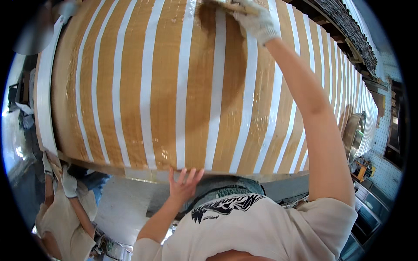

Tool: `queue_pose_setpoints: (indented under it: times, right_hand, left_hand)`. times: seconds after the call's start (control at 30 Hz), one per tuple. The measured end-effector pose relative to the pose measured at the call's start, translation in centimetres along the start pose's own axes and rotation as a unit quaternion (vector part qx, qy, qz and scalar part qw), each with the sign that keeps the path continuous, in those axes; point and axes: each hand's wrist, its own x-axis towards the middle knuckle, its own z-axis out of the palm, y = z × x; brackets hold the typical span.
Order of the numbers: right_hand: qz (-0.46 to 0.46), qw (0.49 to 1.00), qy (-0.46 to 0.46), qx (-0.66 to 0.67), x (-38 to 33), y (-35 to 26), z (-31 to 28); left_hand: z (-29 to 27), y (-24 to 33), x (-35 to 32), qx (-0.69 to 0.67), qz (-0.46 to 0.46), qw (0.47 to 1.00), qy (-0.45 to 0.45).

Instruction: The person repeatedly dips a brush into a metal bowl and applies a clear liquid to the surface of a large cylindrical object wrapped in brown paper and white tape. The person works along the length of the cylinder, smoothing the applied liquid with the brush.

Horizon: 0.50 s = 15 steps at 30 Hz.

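A large brown panel (165, 87) with parallel white stripes spreads in front of me, glossy and wet-looking in patches. My left hand (185, 185) is bare, its fingers spread over the panel's near edge. Stretched far across the panel, my right hand (257, 19) wears a whitish knit glove. Its fingers are closed round a flat tan tool (230, 5) at the top rim of the view; its exact kind is cut off from sight. A dark shadow of my head and arm falls on the panel below it.
At the lower left a co-worker's gloved hands (69, 182) hold a thin tan piece by the panel's corner. A metal bowl (355, 132) sits toward the panel's right end. A pale rail (47, 91) runs along the left end. Dark stacked sheets (352, 30) lie beyond the upper right.
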Motion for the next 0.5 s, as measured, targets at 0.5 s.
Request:
queue_pose_setpoints:
  times: [0.5]
  right_hand:
    - [0.056,0.869,-0.109,0.479,-26.3,-20.5,-12.5]
  left_hand:
    - [-2.0,3.3,-2.3,-0.143,-0.055,0.988,-0.009]
